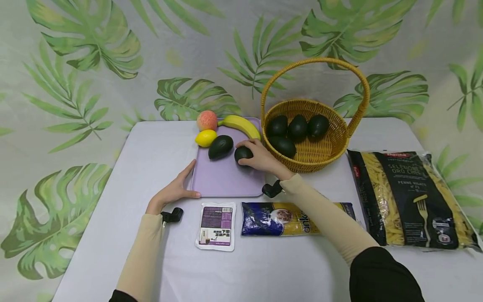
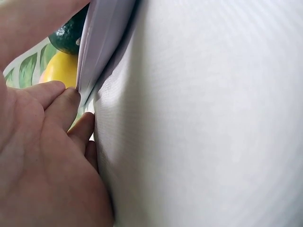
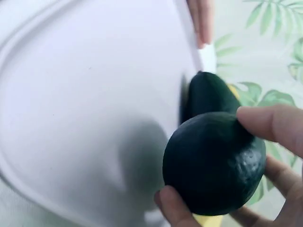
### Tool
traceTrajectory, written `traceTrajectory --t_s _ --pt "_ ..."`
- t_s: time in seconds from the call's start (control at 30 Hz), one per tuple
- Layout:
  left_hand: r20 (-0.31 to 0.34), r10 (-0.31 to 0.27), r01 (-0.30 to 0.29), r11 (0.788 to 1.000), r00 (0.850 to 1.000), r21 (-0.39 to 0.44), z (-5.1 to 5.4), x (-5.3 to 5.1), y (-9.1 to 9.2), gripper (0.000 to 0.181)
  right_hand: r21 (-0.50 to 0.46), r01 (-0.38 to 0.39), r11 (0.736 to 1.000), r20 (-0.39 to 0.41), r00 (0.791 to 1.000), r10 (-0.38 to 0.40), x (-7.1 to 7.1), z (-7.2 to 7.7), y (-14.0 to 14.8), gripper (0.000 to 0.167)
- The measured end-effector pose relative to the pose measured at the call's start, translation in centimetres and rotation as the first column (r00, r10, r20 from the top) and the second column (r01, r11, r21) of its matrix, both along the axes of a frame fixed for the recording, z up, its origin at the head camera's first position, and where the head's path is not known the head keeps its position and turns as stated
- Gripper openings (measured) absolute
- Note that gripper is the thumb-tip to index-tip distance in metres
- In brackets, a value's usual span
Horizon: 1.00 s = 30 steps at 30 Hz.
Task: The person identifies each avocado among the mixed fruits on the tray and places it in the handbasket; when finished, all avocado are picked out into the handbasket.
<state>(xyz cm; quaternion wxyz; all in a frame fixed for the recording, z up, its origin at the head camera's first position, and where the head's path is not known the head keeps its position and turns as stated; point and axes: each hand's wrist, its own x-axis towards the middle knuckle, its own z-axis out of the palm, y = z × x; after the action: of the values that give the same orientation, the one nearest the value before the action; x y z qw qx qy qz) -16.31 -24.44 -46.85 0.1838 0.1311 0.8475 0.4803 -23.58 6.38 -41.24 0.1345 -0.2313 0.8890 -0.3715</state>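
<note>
My right hand (image 1: 260, 157) grips a dark green avocado (image 1: 243, 155) over the lilac tray (image 1: 226, 184), fingers and thumb around its sides. In the right wrist view that avocado (image 3: 213, 163) stands out from the tray surface. A second avocado (image 1: 220, 147) lies on the tray to its left. My left hand (image 1: 175, 188) rests at the tray's left front corner, thumb and fingers spread and touching its edge. Along the back of the tray are a peach (image 1: 207, 121), a lemon (image 1: 206, 138) and a banana (image 1: 241, 125).
A wicker basket (image 1: 315, 165) with a tall handle holds several avocados (image 1: 297, 127), right of the tray. In front lie a white-and-purple pouch (image 1: 216, 226) and a blue-and-yellow packet (image 1: 264, 219), partly under my right forearm. A large penne pasta bag (image 1: 411, 201) lies at the right.
</note>
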Motion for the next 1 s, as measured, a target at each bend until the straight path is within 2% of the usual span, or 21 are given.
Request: traceTrajectory --t_s 0.13,0.3,0.43,0.63,0.83,1.0 --pt "-0.004 0.000 0.000 1.000 1.000 -0.007 0.0 0.0 0.0 0.111 -0.110 -0.062 0.992 -0.016 0.998 0.061 0.2 0.8 1.1 0.045" --pt "-0.011 -0.006 0.005 1.000 1.000 -0.006 0.0 -0.1 0.0 0.111 -0.238 -0.123 0.964 0.011 0.992 0.129 0.8 2.8 3.1 0.045" --pt "-0.009 -0.006 0.006 1.000 1.000 -0.005 0.0 0.0 0.0 0.111 -0.275 -0.131 0.953 0.031 0.989 0.145 1.0 4.4 5.3 0.046" --pt "-0.006 -0.003 0.003 1.000 1.000 -0.009 0.1 0.1 0.0 0.111 -0.282 -0.046 0.958 0.089 0.993 0.074 0.7 5.5 9.5 0.049" --pt "-0.003 0.000 0.000 1.000 1.000 -0.009 0.1 0.0 0.0 0.111 -0.289 0.058 0.955 0.129 0.991 -0.021 0.4 5.2 13.9 0.051" --pt "-0.002 0.001 -0.001 1.000 1.000 -0.013 0.1 0.0 0.0 0.112 -0.287 0.156 0.945 0.161 0.980 -0.113 0.1 4.6 17.0 0.056"
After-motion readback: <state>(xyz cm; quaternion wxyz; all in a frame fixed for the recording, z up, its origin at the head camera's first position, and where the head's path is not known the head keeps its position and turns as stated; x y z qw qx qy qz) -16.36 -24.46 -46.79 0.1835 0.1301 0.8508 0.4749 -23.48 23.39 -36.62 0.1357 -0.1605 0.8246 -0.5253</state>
